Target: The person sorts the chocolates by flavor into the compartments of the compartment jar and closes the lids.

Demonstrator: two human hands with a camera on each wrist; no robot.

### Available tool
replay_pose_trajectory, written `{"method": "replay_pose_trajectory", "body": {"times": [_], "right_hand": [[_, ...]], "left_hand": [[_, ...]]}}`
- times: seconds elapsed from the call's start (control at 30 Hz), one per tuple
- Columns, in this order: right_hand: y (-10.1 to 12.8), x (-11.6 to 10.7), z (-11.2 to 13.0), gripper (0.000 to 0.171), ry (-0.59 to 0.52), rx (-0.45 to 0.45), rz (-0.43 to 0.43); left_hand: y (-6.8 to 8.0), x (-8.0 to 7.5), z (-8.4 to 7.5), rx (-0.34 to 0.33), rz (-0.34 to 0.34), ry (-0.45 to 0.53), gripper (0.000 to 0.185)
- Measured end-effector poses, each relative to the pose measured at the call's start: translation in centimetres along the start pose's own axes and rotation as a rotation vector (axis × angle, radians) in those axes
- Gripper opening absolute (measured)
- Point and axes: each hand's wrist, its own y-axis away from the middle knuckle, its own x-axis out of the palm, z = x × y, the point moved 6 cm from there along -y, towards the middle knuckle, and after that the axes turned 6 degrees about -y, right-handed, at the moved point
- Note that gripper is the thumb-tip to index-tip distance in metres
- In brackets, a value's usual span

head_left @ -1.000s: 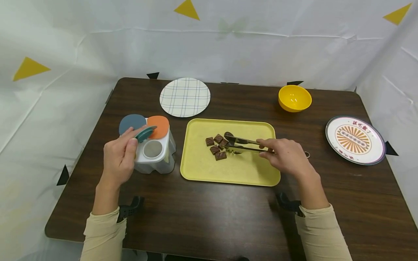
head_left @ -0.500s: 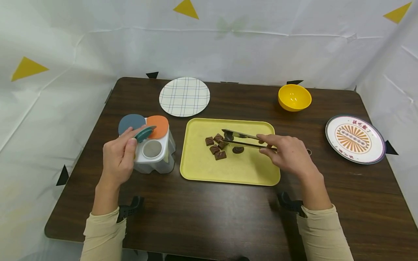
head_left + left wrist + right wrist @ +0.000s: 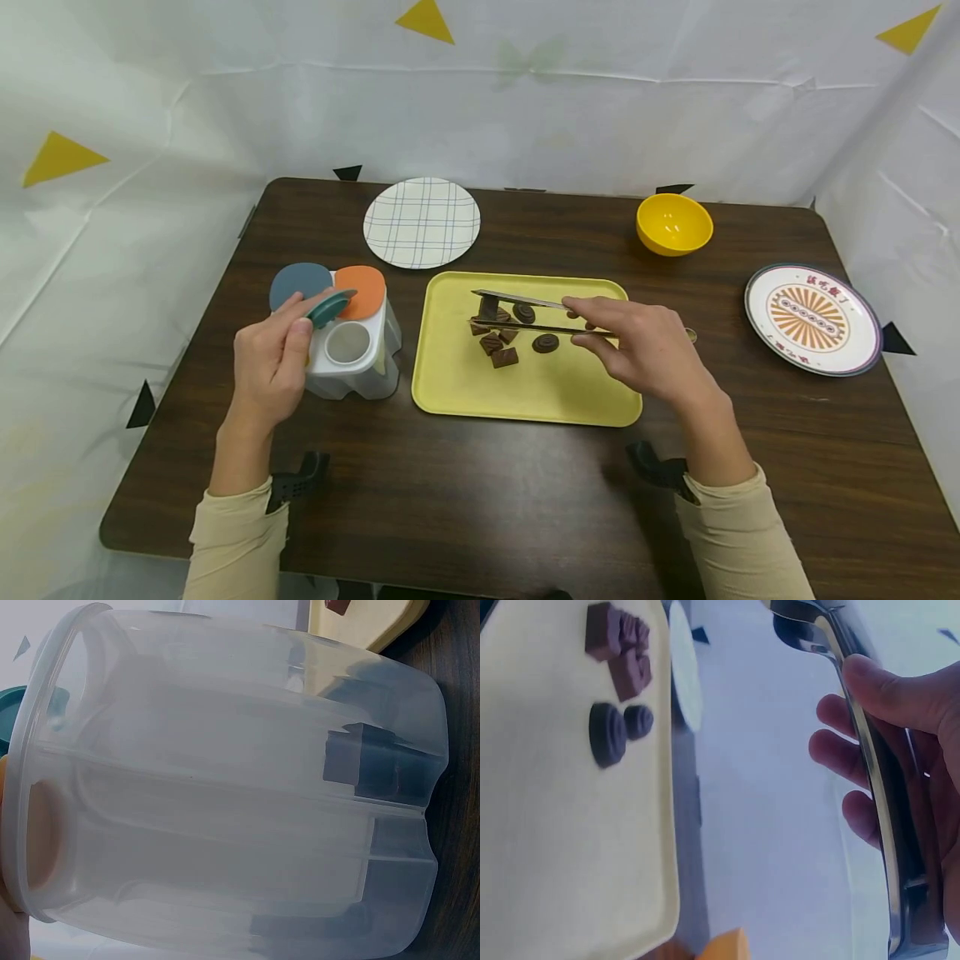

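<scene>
The tongs are in the right hand, whose fingers pinch both arms; the tips grip one chocolate piece above the left part of the yellow tray. Other chocolates lie in a small group on the tray, and its near half is bare. In this head view the left hand pinches a teal lid, lifted over the clear container, just beside the tray's left edge. A checked plate and a yellow bowl stand near the far table edge. A patterned plate at the right carries red writing, too small to read.

From the left wrist, the clear container fills the picture, with inner walls visible.

From the right wrist, fingers curl around the tongs; chocolates lie near the tray edge.
</scene>
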Motion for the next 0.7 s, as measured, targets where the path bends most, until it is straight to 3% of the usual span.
{"method": "replay_pose_trajectory", "body": {"times": [0.7], "right_hand": [[-4.8, 3.1, 6.9, 0.045, -0.161, -0.227, -0.005]], "left_hand": [[0.0, 0.0, -0.1, -0.003, 0.004, -0.011, 0.039]]}}
